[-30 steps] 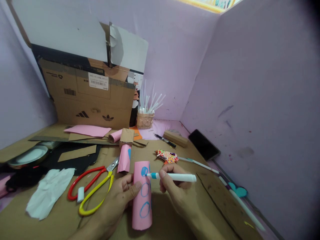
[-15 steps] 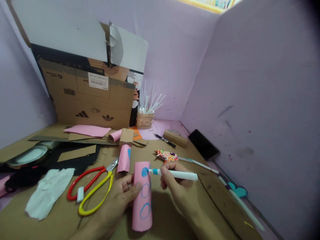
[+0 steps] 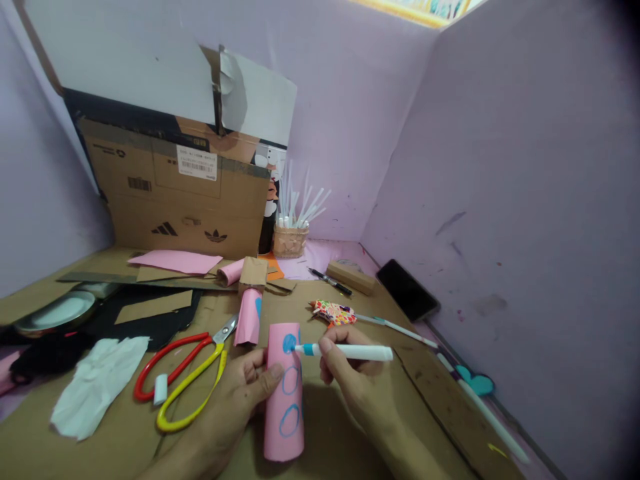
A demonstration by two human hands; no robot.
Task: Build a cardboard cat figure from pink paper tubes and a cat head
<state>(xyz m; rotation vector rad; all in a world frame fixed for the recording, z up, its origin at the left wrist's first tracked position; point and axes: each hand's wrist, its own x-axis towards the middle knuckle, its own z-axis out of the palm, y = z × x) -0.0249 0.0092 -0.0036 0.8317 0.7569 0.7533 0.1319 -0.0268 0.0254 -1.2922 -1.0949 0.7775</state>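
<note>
A pink paper tube [image 3: 283, 437] lies on the cardboard surface, its upper end pointing away from me. Along it run three blue ovals; the top one is filled with blue, the lower two are outlines. My left hand [image 3: 245, 383] grips the tube's left side, thumb on top. In my right hand [image 3: 345, 363] is a white marker [image 3: 367, 352] with a blue band, pinched between thumb and fingers. Its tip touches or nearly touches the filled oval's lower right edge. Left of my left hand are red-and-yellow scissors [image 3: 217, 357] and a small white marker cap [image 3: 161, 389].
Crumpled white tissue [image 3: 97, 383] lies at left. Beyond the tube are another pink tube [image 3: 249, 317] and a small cardboard block [image 3: 253, 272]. A colourful patterned piece [image 3: 334, 312], a black pen [image 3: 330, 281] and a phone [image 3: 407, 289] sit at right. A cardboard box [image 3: 185, 200] stands behind.
The marker tip has shifted slightly down from inside the top oval to its lower right edge. The blue fill looks a little fuller. My left hand and the tube stay almost still.
</note>
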